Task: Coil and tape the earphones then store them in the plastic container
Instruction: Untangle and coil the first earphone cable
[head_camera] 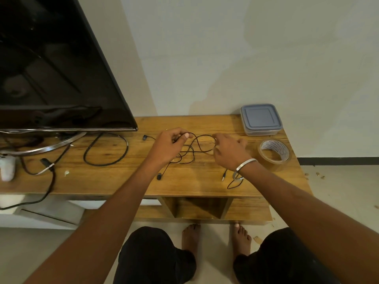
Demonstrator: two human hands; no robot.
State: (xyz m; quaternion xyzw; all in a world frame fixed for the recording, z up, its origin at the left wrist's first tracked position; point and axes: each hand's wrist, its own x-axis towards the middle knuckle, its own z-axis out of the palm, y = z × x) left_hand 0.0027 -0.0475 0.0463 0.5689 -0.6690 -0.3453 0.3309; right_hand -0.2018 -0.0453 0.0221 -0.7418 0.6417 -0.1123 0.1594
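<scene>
Black wired earphones point(202, 140) lie in loose loops on the wooden table point(114, 181). My left hand point(169, 145) pinches the cord at the left of the loops. My right hand point(229, 150) pinches the cord at their right side. One earbud point(145, 137) rests to the left of my left hand, another earbud point(159, 176) lies nearer the front edge. The jack plug point(224, 175) lies under my right wrist. A roll of clear tape point(273, 154) stands to the right. The plastic container point(260, 119), its grey lid on, sits at the back right corner.
A black television point(51, 64) on a metal stand point(47, 147) fills the table's left half. A thick black cable point(106, 149) loops beside it. A white object point(7, 168) lies at the far left. Below the tabletop is an open shelf point(196, 208); my bare feet stand on the floor.
</scene>
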